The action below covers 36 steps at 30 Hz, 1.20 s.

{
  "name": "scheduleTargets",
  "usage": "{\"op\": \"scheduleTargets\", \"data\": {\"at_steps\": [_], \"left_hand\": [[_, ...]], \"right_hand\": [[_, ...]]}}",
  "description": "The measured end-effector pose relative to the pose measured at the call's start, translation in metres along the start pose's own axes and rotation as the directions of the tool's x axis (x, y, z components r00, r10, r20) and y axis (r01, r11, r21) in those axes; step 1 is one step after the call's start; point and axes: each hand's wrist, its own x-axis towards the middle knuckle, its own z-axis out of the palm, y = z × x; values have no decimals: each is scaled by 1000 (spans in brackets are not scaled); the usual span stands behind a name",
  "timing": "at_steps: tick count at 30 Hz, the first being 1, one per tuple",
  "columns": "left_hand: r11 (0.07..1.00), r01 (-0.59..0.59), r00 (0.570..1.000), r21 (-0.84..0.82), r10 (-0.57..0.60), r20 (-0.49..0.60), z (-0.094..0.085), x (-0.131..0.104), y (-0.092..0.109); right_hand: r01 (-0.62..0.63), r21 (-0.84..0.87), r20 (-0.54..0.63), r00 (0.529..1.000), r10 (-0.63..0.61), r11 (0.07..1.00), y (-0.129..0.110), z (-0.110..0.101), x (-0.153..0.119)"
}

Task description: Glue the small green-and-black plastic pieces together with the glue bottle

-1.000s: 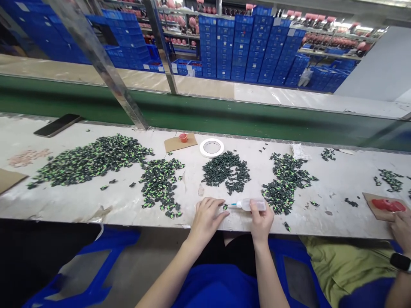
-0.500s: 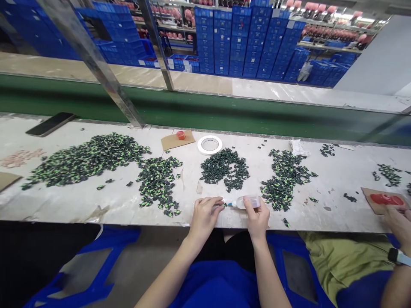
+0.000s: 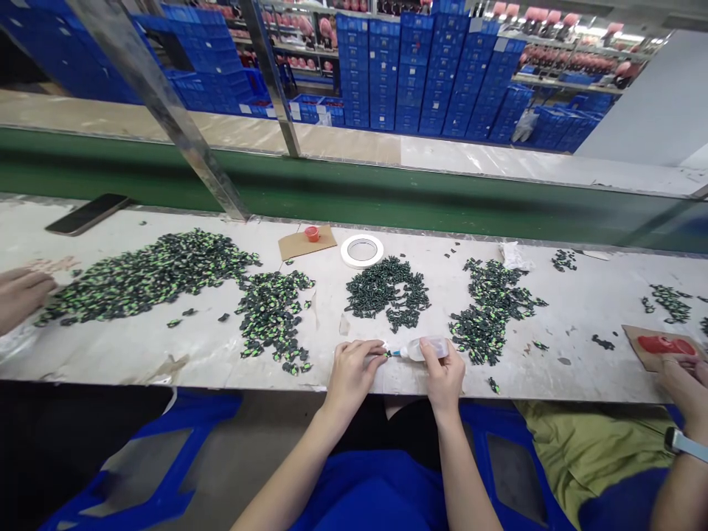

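Between thumb and fingertips, my left hand [image 3: 357, 366] pinches a small black-and-green part [image 3: 388, 354], mostly hidden by the fingers. My right hand [image 3: 445, 372] is closed around a clear squeeze bottle [image 3: 416, 348] lying nearly level. Its thin blue tip points left and meets or almost meets the small part. Just beyond my hands sits a heap of small dark green pieces [image 3: 381, 287]. Black-and-green parts form a pile [image 3: 273, 313] left of my hands and another pile [image 3: 487, 313] to the right.
A roll of white tape [image 3: 362, 251] and a red cup [image 3: 312, 234] on cardboard lie at the back. A phone [image 3: 88, 214] rests far left. A co-worker's hand [image 3: 25, 295] reaches in at left; another's hand [image 3: 686, 380] is by red-smeared cardboard [image 3: 653, 346] at right.
A co-worker's hand has come in at the left edge, beside the large pile. My own hands, the bottle and the small part look almost unmoved.
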Motion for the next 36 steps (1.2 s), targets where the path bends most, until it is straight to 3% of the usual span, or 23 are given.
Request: {"op": "scheduleTargets", "data": {"at_steps": [17,29,36], "left_hand": [[999,19,1000,-31,-19,15,-1,2,1],[998,34,999,-46,-34,10,-1,2,3],[998,38,999,-46,-37,11,1,2,1]], "right_hand": [[-12,30,-65,998,14,999,3,0,1],[9,24,-14,1000,-8,1000,-2,1,1],[-25,93,-104,994,34,995,6,-2,2]]}}
